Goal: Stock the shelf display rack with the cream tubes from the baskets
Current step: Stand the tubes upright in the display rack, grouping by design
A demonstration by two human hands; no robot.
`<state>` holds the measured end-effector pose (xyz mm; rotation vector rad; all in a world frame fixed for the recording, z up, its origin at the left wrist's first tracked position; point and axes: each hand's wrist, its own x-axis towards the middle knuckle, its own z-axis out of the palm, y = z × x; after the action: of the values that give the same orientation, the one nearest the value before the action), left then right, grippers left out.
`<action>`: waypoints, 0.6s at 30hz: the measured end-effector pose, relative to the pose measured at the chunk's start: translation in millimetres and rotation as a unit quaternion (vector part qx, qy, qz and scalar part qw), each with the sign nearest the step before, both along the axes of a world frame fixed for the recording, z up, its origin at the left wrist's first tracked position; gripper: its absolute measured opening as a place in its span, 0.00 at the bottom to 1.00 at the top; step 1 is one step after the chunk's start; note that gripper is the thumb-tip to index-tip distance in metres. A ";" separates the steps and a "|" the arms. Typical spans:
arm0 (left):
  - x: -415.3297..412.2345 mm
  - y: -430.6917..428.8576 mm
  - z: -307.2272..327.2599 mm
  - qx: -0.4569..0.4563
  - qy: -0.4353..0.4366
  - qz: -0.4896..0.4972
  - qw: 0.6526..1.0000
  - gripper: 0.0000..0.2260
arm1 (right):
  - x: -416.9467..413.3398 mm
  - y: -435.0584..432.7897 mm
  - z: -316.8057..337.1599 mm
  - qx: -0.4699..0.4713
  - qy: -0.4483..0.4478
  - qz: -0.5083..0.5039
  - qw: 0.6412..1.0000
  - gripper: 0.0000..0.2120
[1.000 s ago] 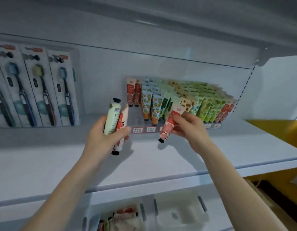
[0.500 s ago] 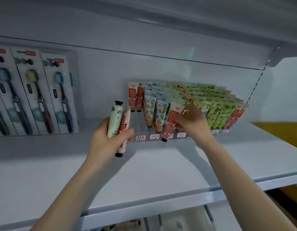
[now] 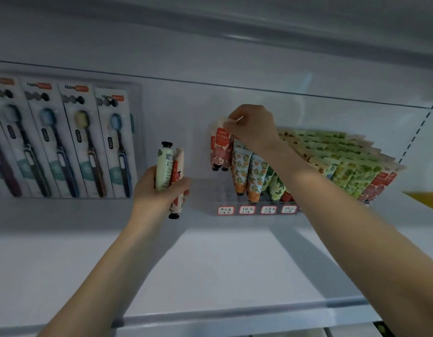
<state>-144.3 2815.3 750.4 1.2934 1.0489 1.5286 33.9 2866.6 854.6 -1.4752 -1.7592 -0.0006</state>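
Observation:
A clear display rack (image 3: 234, 203) stands on the white shelf, filled with rows of cream tubes in orange, green and red patterns. My right hand (image 3: 253, 128) pinches the top of a red-and-white cream tube (image 3: 221, 144) in the rack's far-left row, beside other red tubes. My left hand (image 3: 159, 190), left of the rack, grips two tubes together: a pale green tube (image 3: 163, 166) with its black cap up and a red-and-white tube (image 3: 177, 188) with its cap down.
Boxed toothbrushes (image 3: 64, 142) lean against the back wall at the left. Price labels (image 3: 256, 210) line the rack's front. The white shelf (image 3: 210, 276) stretches toward me, with its front lip (image 3: 234, 314) low in view. Another shelf hangs overhead.
My right hand has carried the red-and-white tube up and left, from in front of the middle rows to the rack's far-left row. My left hand has stayed shut on its two tubes.

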 end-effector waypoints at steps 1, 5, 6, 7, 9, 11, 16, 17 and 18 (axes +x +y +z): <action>0.2 0.5 -2.0 -0.004 -0.004 0.002 1.000 0.10 | 0.0 7.6 -0.7 -0.011 -0.025 -0.013 1.000 0.07; -0.1 3.0 -7.3 -0.004 -0.006 0.000 1.000 0.07 | 3.1 27.9 -6.3 -0.060 -0.095 -0.059 0.992 0.08; -0.3 3.9 -8.0 -0.002 -0.005 -0.001 1.000 0.07 | 3.9 30.9 -7.1 -0.071 -0.106 -0.069 0.989 0.08; -0.5 4.7 -8.5 0.000 -0.003 -0.002 1.000 0.07 | 4.4 33.2 -7.3 -0.079 -0.114 -0.076 0.987 0.08; -0.9 6.7 -9.3 0.001 0.003 -0.002 1.000 0.07 | 3.7 38.0 -6.3 -0.090 -0.119 -0.085 0.985 0.07; -0.4 5.7 -8.6 0.001 0.007 -0.005 1.000 0.07 | 2.2 40.4 -4.5 -0.097 -0.124 -0.095 0.983 0.07; 0.5 2.7 -7.3 -0.003 0.008 -0.010 1.000 0.07 | 1.1 41.2 -5.5 -0.098 -0.147 -0.104 0.979 0.08; 0.5 2.3 -6.8 -0.003 0.010 -0.010 1.000 0.07 | 1.5 40.4 -6.4 -0.094 -0.154 -0.106 0.978 0.07; 0.5 2.3 -6.8 -0.003 0.011 -0.011 1.000 0.07 | 1.8 39.6 -7.6 -0.088 -0.159 -0.107 0.977 0.07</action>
<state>-143.8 2817.7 743.6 1.3159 1.0489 1.4980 35.7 2906.2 846.9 -1.8733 -1.8784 -0.2071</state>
